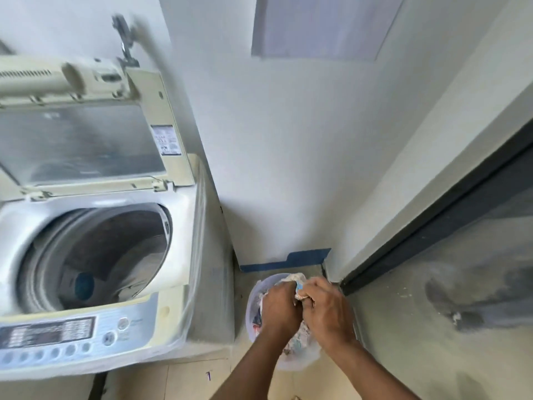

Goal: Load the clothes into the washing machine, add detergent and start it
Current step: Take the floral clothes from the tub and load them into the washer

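Single head-worn wide-angle view, no second camera, so no shared region. Looks forward and steeply down from standing height toward the floor (403,356). Washing machine (178,287) fills the left side, seen from above and close, lid (83,140) raised, drum opening visible. Wall corner runs up the centre; a dark door frame (450,223) slants down the right. Both forearms enter from the bottom edge, left hand (281,307) and right hand (327,308) near the lens, over a laundry basket (251,301) at lower centre. Edges bend with lens distortion; the frame is slightly blurred.
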